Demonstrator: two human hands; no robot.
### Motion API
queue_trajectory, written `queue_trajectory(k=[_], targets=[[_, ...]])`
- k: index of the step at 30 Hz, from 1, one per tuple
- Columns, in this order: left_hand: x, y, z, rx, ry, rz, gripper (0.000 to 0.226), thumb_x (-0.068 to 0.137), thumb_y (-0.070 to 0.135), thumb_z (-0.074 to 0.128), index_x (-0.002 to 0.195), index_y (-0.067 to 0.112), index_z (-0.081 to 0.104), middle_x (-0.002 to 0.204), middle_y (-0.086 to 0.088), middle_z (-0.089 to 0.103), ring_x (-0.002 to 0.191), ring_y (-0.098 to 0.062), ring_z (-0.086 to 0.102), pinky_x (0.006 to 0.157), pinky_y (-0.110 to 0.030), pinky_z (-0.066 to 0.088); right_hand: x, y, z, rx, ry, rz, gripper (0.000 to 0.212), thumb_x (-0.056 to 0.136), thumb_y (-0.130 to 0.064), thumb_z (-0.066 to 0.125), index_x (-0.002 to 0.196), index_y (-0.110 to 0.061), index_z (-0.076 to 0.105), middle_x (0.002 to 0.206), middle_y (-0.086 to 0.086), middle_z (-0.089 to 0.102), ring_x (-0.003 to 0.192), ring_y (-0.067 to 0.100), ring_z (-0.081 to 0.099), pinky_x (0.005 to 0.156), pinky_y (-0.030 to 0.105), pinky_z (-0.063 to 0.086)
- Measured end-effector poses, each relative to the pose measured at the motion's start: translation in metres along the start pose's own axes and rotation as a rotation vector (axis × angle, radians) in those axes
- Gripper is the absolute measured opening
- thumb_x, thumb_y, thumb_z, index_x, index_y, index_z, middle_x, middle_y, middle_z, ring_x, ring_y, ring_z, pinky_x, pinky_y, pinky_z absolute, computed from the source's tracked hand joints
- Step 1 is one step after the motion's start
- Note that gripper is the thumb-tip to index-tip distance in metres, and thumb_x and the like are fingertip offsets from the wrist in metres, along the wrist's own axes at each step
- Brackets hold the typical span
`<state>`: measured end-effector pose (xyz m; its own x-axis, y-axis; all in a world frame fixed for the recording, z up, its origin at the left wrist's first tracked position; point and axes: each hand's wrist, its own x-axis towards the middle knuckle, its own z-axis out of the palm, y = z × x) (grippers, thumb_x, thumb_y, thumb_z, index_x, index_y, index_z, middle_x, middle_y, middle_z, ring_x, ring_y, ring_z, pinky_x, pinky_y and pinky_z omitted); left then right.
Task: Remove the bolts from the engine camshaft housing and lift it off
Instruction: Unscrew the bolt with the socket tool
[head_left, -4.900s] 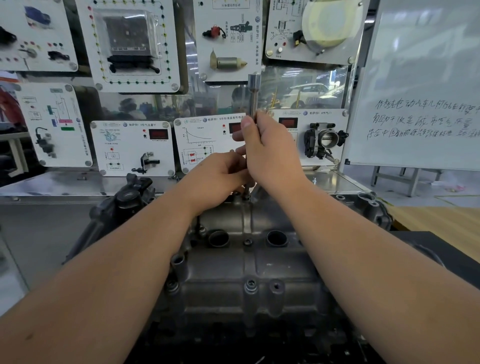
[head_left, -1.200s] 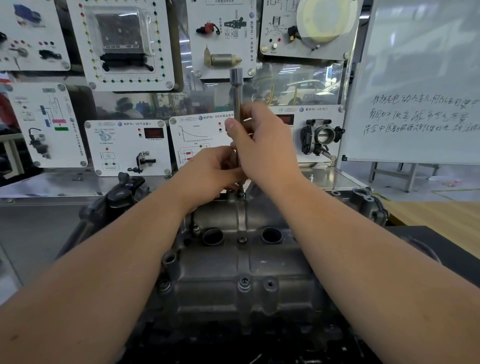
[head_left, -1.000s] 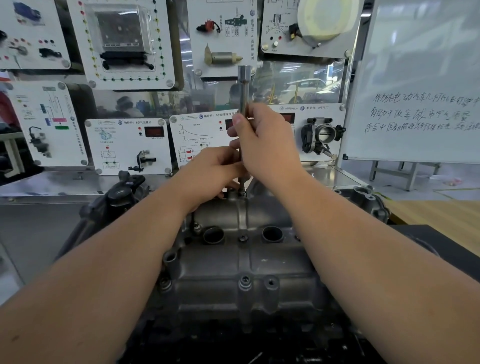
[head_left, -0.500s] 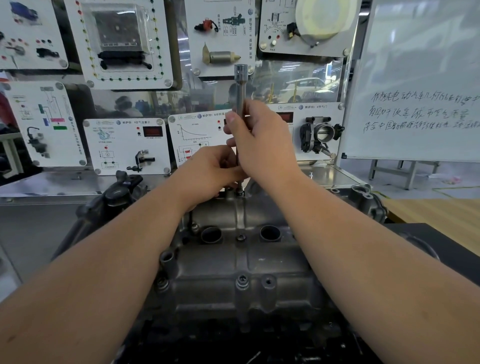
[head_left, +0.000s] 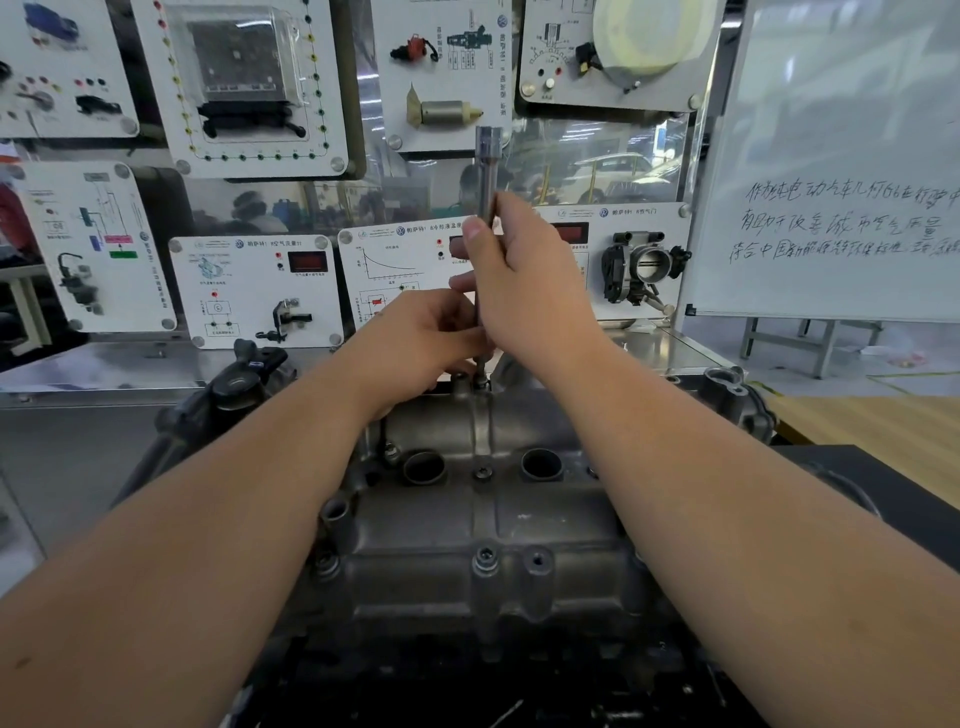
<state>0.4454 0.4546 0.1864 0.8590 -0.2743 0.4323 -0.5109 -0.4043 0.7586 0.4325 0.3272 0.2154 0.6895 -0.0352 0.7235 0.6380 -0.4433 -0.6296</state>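
The grey cast camshaft housing (head_left: 483, 519) lies lengthwise in front of me, with two round holes and bolts along its middle rib. A long steel socket extension (head_left: 487, 171) stands upright on a bolt (head_left: 480, 382) at the housing's far edge. My right hand (head_left: 524, 291) grips the tool's shaft near mid-height, thumb up against it. My left hand (head_left: 415, 343) pinches the lower shaft just above the bolt. A bolt (head_left: 482, 473) sits between the two holes and another (head_left: 485, 556) near the front edge.
White training panels (head_left: 254, 286) with mounted car parts line the wall behind the engine. A whiteboard (head_left: 841, 156) with handwriting stands at the right. A black part (head_left: 244, 374) juts from the engine's left side, a metal flange (head_left: 727, 384) from its right.
Both hands have stayed on the upright tool at the far bolt. The tool's top has swayed slightly left and right between frames, and my right fingers have shifted on the shaft.
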Motion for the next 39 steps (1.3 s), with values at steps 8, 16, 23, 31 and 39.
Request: queue_trajectory(k=[8, 16, 23, 31, 39], targets=[[0.002, -0.0008, -0.0013, 0.026, 0.001, 0.013, 0.024, 0.091, 0.014, 0.072, 0.105, -0.003, 0.064, 0.088, -0.018, 0.069, 0.074, -0.02, 0.069, 0.048, -0.011, 0.04, -0.0028, -0.0018, -0.0022, -0.031, 0.083, -0.048, 0.019, 0.098, -0.032, 0.061, 0.113, -0.021, 0.062, 0.087, -0.003, 0.071, 0.083, 0.016, 0.068, 0.076, 0.034, 0.054], [0.0011, 0.0005, 0.0004, 0.046, 0.0, -0.005, 0.028, 0.093, 0.024, 0.07, 0.109, 0.001, 0.066, 0.092, -0.019, 0.069, 0.078, -0.021, 0.072, 0.052, -0.015, 0.042, 0.0009, -0.0023, -0.0037, -0.11, 0.043, 0.007, 0.023, 0.1, -0.031, 0.055, 0.1, -0.008, 0.062, 0.089, 0.005, 0.072, 0.083, 0.025, 0.07, 0.075, 0.046, 0.057], [0.001, -0.0007, -0.0006, 0.002, -0.016, -0.031, 0.014, 0.099, 0.014, 0.063, 0.103, 0.006, 0.073, 0.085, -0.002, 0.077, 0.067, 0.0, 0.068, 0.048, -0.007, 0.041, 0.0004, -0.0017, -0.0022, -0.097, -0.003, 0.003, 0.025, 0.105, -0.03, 0.047, 0.099, -0.01, 0.06, 0.087, 0.001, 0.073, 0.068, 0.007, 0.071, 0.066, 0.044, 0.06], [0.0012, 0.0039, -0.0017, 0.035, -0.034, 0.018, 0.046, 0.085, 0.028, 0.077, 0.109, -0.009, 0.064, 0.1, -0.027, 0.07, 0.096, -0.043, 0.068, 0.092, -0.059, 0.054, -0.003, -0.0032, -0.0036, -0.09, 0.046, -0.049, 0.02, 0.098, -0.033, 0.06, 0.106, -0.015, 0.062, 0.085, 0.002, 0.07, 0.083, 0.021, 0.069, 0.077, 0.042, 0.055], [0.0041, -0.0015, 0.0013, -0.006, -0.021, -0.001, 0.019, 0.097, 0.017, 0.065, 0.104, 0.001, 0.07, 0.098, -0.017, 0.073, 0.081, -0.018, 0.073, 0.067, -0.017, 0.051, 0.0013, -0.0021, -0.0036, -0.124, 0.0, -0.008, 0.023, 0.105, -0.029, 0.047, 0.092, -0.013, 0.056, 0.088, -0.005, 0.073, 0.08, 0.018, 0.07, 0.076, 0.042, 0.057]])
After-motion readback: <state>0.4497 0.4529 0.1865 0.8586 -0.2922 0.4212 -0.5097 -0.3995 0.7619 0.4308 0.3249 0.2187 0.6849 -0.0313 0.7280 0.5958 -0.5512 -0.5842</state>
